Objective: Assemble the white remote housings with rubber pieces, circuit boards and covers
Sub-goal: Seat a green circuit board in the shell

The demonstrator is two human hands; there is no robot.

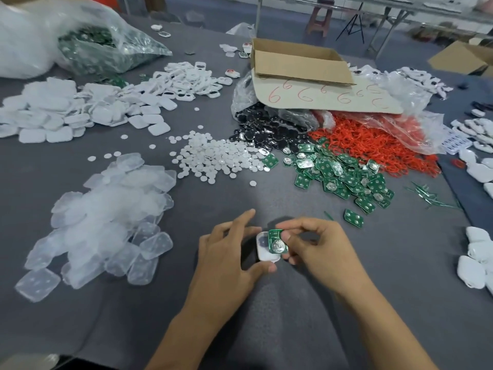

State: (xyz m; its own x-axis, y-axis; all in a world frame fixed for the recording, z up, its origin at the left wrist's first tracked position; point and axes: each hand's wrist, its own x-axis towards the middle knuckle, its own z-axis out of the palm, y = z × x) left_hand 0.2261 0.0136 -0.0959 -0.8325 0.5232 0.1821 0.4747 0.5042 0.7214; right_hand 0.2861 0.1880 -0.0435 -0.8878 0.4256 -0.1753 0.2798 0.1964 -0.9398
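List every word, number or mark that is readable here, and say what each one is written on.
"6": handwritten in red, repeated several times across the cardboard sheet by the open cardboard box; the rightmost marks are unclear.
Circuit board pinched by the right hand over the white housing held in the left hand: any print is too small to read.
Loose green circuit boards: unreadable.

Head cam, wide-angle, faces fwd & down over table [106, 316]; close-in; far end seemingly warped.
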